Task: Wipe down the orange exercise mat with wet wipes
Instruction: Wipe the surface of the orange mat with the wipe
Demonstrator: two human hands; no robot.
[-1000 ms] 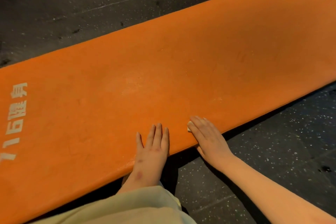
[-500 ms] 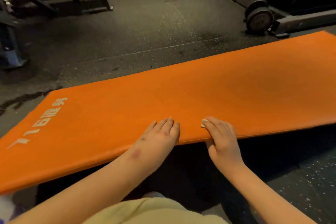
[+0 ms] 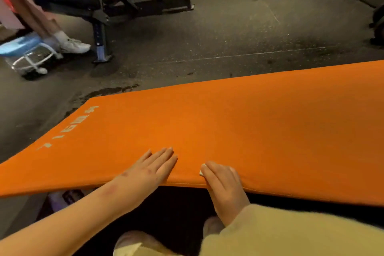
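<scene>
Dark speckled floor: fills the upper half of the view, with a black weight bench at the far left and another person's white shoe beside its post.

Orange mat: stretches from the lower left to the right border. Its near long edge is just in front of me, with deep shadow below it. Pale lettering runs along its left end.

My yellowish sleeve: covers my right forearm up to the wrist; my left forearm is bare.

My left hand: lies palm down on top of the mat at the near edge, fingers straight and close together, pointing away from me.

My right hand: just beside the left one and apart from it, resting across the same near edge, its fingers bent over the mat's top. The thumb is hidden, so I cannot tell whether it reaches under the mat.

White wipe: a small corner shows from under my right fingertips, pressed against the mat.
</scene>
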